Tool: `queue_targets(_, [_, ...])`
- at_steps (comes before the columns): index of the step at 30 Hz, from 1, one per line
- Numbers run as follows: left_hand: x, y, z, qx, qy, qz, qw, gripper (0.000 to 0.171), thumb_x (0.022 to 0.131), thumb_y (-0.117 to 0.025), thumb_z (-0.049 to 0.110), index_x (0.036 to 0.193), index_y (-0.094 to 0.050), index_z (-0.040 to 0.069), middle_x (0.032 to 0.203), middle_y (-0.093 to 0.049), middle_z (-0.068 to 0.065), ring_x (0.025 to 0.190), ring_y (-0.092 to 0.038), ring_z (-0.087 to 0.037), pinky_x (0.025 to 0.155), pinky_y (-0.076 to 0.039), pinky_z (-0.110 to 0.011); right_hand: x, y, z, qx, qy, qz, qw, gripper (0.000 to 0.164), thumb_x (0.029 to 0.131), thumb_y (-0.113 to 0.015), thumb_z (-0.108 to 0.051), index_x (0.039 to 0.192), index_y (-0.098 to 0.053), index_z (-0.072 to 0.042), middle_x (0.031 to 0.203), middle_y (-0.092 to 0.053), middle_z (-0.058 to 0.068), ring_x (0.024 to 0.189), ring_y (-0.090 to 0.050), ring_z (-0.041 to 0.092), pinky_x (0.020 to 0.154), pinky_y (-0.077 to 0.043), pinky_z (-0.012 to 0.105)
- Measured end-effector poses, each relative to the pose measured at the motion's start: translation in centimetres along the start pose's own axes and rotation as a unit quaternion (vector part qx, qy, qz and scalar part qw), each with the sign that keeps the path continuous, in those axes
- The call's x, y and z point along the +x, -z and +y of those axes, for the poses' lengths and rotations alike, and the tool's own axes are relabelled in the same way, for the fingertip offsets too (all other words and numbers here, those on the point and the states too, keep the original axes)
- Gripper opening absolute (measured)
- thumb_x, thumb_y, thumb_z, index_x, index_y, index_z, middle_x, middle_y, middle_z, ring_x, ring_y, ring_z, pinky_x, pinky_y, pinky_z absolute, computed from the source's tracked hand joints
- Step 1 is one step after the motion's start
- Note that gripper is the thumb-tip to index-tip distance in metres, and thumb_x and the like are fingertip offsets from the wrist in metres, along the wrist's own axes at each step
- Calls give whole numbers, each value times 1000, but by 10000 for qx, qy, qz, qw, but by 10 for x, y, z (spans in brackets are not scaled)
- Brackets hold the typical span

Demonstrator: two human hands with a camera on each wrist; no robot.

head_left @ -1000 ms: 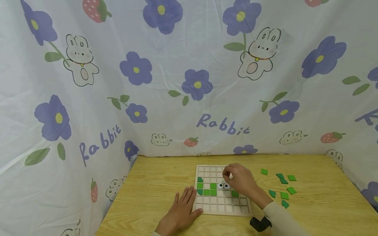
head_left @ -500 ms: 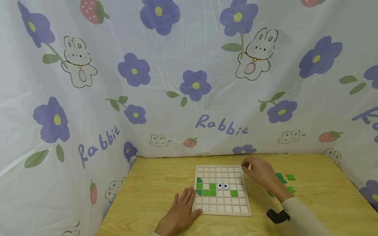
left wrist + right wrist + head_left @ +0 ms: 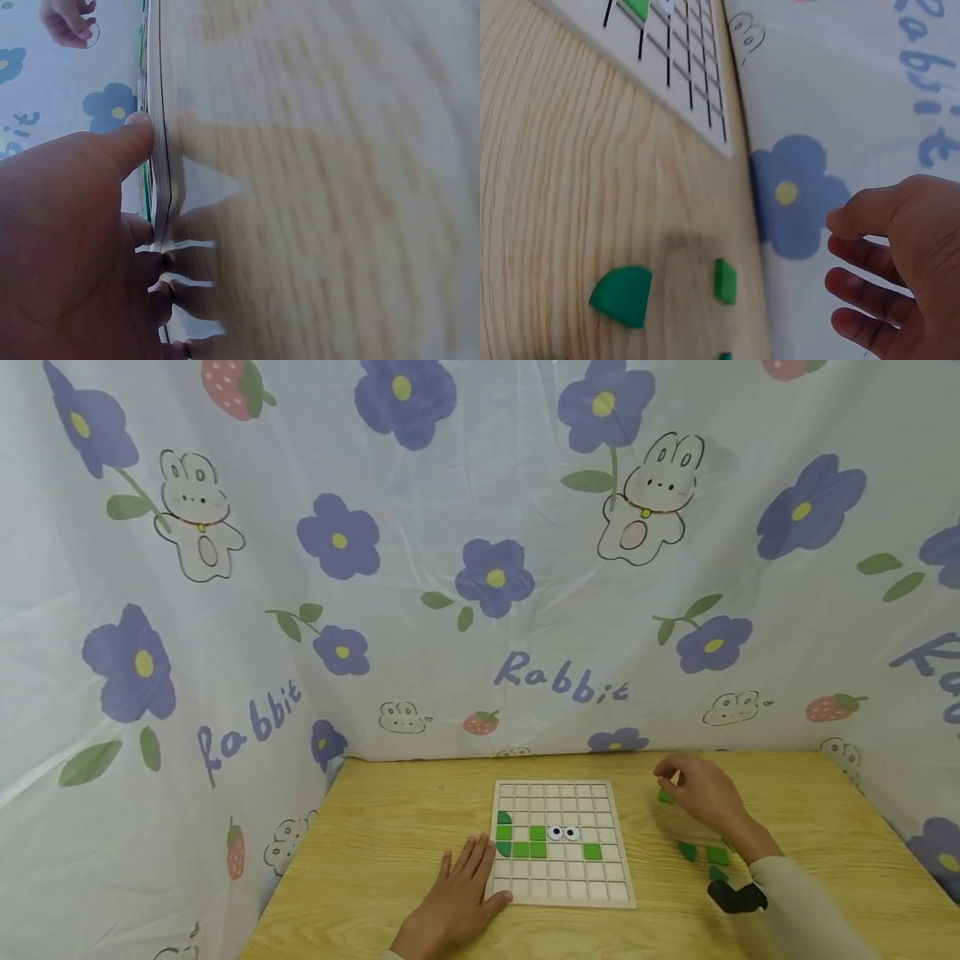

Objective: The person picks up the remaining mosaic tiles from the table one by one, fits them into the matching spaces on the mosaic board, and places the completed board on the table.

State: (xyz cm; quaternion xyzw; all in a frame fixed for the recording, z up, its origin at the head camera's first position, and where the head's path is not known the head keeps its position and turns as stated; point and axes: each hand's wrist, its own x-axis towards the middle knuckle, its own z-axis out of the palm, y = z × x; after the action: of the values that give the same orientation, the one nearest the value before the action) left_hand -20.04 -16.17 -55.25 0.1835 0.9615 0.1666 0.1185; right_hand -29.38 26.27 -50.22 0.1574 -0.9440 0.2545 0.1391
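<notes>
A pale wooden grid board [image 3: 558, 889] lies on the table. Set in its cells are several light green square tiles [image 3: 592, 852], dark green quarter-round tiles [image 3: 504, 817] and two white eye tiles [image 3: 555, 833]. My left hand [image 3: 456, 893] lies with straight fingers against the board's left edge; the left wrist view shows its thumb and fingertips along that edge. To the right of the board, my right hand [image 3: 705, 793] hovers beside a green square tile [image 3: 664, 796], partly hiding it. In the right wrist view its fingers [image 3: 866, 289] are loosely bent, with nothing between them and the thumb.
Right of the board lie loose pieces: a dark green quarter-round tile [image 3: 687, 851], a green square [image 3: 717, 856], and others partly behind my right forearm. A black device [image 3: 738, 897] sits by my right wrist. A printed rabbit-and-flower cloth [image 3: 420, 602] hangs behind the table.
My right hand has moved right from above the board to the loose tiles, coming over the green square. The left hand keeps its place at the board's edge.
</notes>
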Motion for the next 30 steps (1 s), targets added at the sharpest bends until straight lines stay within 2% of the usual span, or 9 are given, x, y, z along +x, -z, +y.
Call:
queue_targets(6, [-1,0,-1,-133,-74,-18,9999,86,109,-49,58,171,-22,5,180,-14,-16,167,-13,-40,129,-12,-72,-2,-6,19,180,-169,-424,9988,20,98,-74,-8,116,-76,1,108,-76,15,87,-69,27,68,-58,43])
queue_targets(11, [-2,0,-1,-146,-73,-38,9999,86,109,-49,59,171,-23,5,180,-14,-16,167,-13,-39,129,-12,-72,-4,-11,29,342,-399,-735,9959,24,100,-70,-9,121,-73,3,118,-73,22,96,-70,36,74,-60,50])
queue_targets(19, [-2,0,-1,-29,-45,35,10000,85,109,-51,58,170,-24,5,180,-16,-15,167,-15,-38,129,-15,-71,-7,-23,40,212,-318,-759,9964,24,98,-74,-11,118,-75,2,121,-71,26,103,-70,45,83,-60,59])
queue_targets(23, [-2,0,-1,-52,-50,41,10000,85,109,-52,57,170,-24,5,179,-17,-15,166,-16,-39,129,-15,-71,-9,-29,44,18,-206,-724,9972,21,98,-76,-12,116,-76,-1,118,-72,22,105,-69,45,87,-59,60])
queue_targets(30, [-1,1,-1,-58,-18,18,10000,85,109,-51,58,171,-23,5,180,-15,-14,167,-14,-38,129,-14,-71,-9,-37,48,-190,-60,-530,9984,13,94,-79,-8,107,-79,-7,107,-73,12,101,-68,41,84,-60,56])
